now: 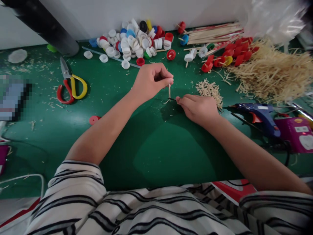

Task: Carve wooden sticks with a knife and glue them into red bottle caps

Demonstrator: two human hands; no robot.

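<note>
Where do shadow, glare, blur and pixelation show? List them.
Head view: soft shadows darken the green table below the right hand; head view: pale glare lies on the table toward the left; head view: the plastic bag at upper right looks soft; head view: pixelation masks the flat device at the left edge.

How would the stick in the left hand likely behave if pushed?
The stick looks straight, so probably stiff. It is thin, so likely light. Upright and slender, it would probably tip if the left hand let go.
</note>
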